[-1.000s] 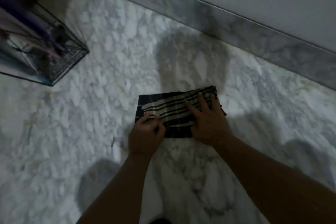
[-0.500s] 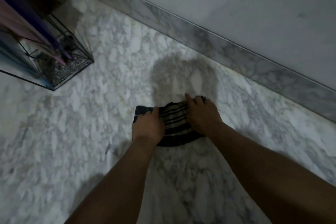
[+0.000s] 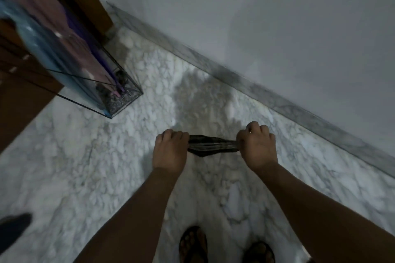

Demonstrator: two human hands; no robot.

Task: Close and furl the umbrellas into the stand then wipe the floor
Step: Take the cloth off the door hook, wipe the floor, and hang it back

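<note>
A dark striped cloth (image 3: 210, 147) hangs stretched between my two hands, lifted off the white marble floor (image 3: 85, 166). My left hand (image 3: 170, 148) grips its left end and my right hand (image 3: 257, 145) grips its right end. At the upper left stands a wire-frame umbrella stand (image 3: 119, 100) holding furled umbrellas, one blue (image 3: 42, 49), one pink (image 3: 70, 34) and one purple (image 3: 94, 53). A dull, darker patch of floor (image 3: 198, 96) lies between the cloth and the skirting.
A grey marble skirting (image 3: 256, 92) runs diagonally under the pale wall. A brown wooden door frame (image 3: 89, 2) rises behind the stand. My sandalled feet (image 3: 193, 243) stand at the bottom edge. A dark object (image 3: 12, 226) sits at the lower left.
The cloth lay flat on the floor under both hands; the hands bunched it and have now lifted it, pulled taut between them. The view has risen, showing my feet and more of the stand.
</note>
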